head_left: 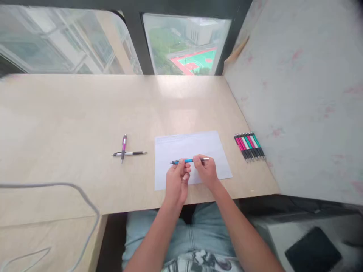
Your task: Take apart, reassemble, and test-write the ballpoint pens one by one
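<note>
A blue pen [188, 161] with dark ends lies level between both hands, just over a white sheet of paper [195, 143]. My left hand [178, 179] pinches it near its dark left end, thumb on top. At the other end, my right hand [206, 170] closes its fingers round the barrel, and a thin tip pokes out to the right. Faint lines of writing run along the paper's top left. Left of the sheet, a purple pen [124, 142] crosses over a white and black pen [133, 153].
Several pink, green and white pens [249, 146] lie in a slanted row at the right, beside the patterned wall [306, 113]. A grey cable [56, 184] curves over the desk [70, 113] at the left. Windows stand behind the desk; its front edge meets my lap.
</note>
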The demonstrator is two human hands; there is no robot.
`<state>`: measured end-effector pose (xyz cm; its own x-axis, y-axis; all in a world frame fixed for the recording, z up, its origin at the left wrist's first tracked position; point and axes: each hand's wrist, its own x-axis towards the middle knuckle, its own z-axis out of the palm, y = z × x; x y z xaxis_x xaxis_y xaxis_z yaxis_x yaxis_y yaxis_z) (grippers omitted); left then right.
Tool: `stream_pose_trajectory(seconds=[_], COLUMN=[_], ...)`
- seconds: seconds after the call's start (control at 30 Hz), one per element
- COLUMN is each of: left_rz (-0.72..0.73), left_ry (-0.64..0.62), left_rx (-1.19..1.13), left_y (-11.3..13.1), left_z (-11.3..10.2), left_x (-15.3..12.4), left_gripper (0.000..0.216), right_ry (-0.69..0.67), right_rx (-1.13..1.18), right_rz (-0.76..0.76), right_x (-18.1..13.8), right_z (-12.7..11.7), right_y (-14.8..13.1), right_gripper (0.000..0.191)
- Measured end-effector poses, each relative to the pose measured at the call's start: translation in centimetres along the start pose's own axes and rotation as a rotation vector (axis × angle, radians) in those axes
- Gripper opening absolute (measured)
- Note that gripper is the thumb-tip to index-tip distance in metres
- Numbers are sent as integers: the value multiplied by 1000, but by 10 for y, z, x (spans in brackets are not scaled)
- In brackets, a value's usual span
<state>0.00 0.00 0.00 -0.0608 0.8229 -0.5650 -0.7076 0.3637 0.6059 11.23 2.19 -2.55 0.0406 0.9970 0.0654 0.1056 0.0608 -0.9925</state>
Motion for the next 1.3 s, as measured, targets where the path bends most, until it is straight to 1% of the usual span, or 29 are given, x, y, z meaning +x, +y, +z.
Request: stream_pose_trajectory(seconds=[0.1,0.2,0.3,0.4,0.5,0.57,0.63,0.77,0.83,0.97,1.07,1.2,1.3], left_rz=[80,250,484,692,862,906,884,739,651,497,444,440,444], left_ry=[-74,-160,-247,-396,-465,-453,-401,-228,-162,-62,-52,-133,-160], left_rx=[44,232,559,815,924,921,848,618,487,258,257,412,498], left_y=[-5,-4,5,18,26,26,20,4,-3,-9,-7,3,10], left_z=[-2,-8,-18,-27,-33,-35,-35,-28,-23,-13,-12,-20,-24], left_x=[4,7,7,8,9,8,6,3,3,5,4,3,6], left_gripper=[28,24,20,20,23,24,22,17,17,26,26,24,28], right_ry=[91,113,67,-6,-112,-135,-90,19,46,94,104,100,84], right_rx=[112,362,575,621,602,604,615,581,503,284,273,358,389], right_rz=[81,242,398,463,510,515,481,385,339,232,225,290,349], right_x=[0,-3,-4,-4,-3,-4,-5,-6,-6,-6,-6,-5,-4], right_z=[4,11,15,11,7,7,10,20,23,24,23,21,18], right_y=[3,0,-8,-15,-18,-19,-22,-28,-29,-23,-18,-14,-15], right_gripper=[49,54,58,59,57,55,55,56,56,57,56,55,56])
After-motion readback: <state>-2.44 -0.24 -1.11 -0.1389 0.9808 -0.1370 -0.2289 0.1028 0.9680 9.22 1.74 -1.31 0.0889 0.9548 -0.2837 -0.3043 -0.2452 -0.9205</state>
